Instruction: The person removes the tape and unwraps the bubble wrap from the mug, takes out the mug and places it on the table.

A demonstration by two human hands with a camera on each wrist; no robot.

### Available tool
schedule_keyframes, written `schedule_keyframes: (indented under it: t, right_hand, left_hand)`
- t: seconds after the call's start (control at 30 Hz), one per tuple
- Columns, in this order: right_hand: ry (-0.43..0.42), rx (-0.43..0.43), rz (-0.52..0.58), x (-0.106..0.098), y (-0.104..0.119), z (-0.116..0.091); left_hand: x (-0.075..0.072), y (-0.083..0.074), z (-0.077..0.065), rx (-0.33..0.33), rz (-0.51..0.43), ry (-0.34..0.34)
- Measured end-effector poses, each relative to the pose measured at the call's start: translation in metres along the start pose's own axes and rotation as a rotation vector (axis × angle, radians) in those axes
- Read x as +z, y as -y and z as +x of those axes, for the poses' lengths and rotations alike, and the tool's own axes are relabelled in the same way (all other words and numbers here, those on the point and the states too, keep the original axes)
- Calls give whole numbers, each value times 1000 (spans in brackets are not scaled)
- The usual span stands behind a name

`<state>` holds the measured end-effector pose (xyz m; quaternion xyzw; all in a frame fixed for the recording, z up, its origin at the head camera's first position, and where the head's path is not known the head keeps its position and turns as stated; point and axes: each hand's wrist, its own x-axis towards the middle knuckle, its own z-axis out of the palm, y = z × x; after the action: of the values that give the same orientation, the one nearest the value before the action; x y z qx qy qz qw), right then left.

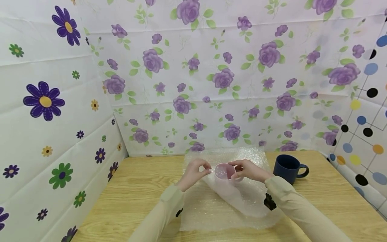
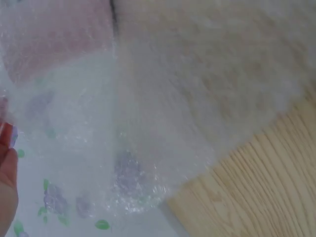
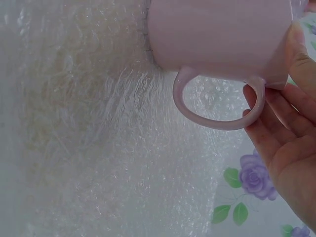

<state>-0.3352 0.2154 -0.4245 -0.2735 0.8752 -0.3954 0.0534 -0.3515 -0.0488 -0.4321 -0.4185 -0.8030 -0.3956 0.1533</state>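
Observation:
A pink mug (image 1: pixel 230 170) stands over a sheet of bubble wrap (image 1: pixel 205 208), its opening facing up. My right hand (image 1: pixel 250 170) grips the mug at its rim, thumb on the outer wall; in the right wrist view, fingers lie by the mug's handle (image 3: pixel 217 123). On the other side, my left hand (image 1: pixel 193 174) pinches an edge of the wrap beside the rim. One layer of wrap covers the mug's left side and trails down toward the front right. In the left wrist view, the pink wall shows blurred through the wrap, and only part of the hand (image 2: pixel 7 182) appears.
A dark blue mug (image 1: pixel 284 169) stands on the wooden table (image 1: pixel 145 195) close to my right forearm, its handle pointing right. Floral cloth (image 1: pixel 208 101) hangs behind the table, with patterned cloth at both sides.

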Motion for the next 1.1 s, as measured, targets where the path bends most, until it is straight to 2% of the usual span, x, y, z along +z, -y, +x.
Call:
schedule_keyframes:
  t: [0.1, 0.23, 0.37, 0.53, 0.6, 0.7, 0.8, 0.97, 1.1]
  right_hand:
    - [-4, 1, 7, 0, 1, -1]
    - [-11, 3, 9, -1, 1, -1]
    - [-7, 5, 16, -2, 0, -1]
    - [-9, -15, 13, -2, -2, 0]
    - [-11, -21, 13, -1, -2, 0]
    - [-14, -13, 10, -1, -3, 0]
    - [-13, -1, 6, 0, -2, 0]
    - [-11, -4, -2, 1, -2, -1]
    - [-16, -8, -2, 1, -2, -1]
  left_hand:
    - [-3, 2, -6, 66, 2, 15]
    - [-8, 3, -15, 76, -26, 35]
    - [-11, 3, -23, 30, -39, 26]
    - [-14, 5, -30, -77, -102, 22]
    - [-14, 7, -32, -118, -101, 26]
    - [-15, 11, -35, -141, -68, 40]
    - [-16, 14, -40, -147, -56, 106]
    - [-17, 22, -54, -196, -121, 303]
    - [-18, 26, -62, -223, -157, 370]
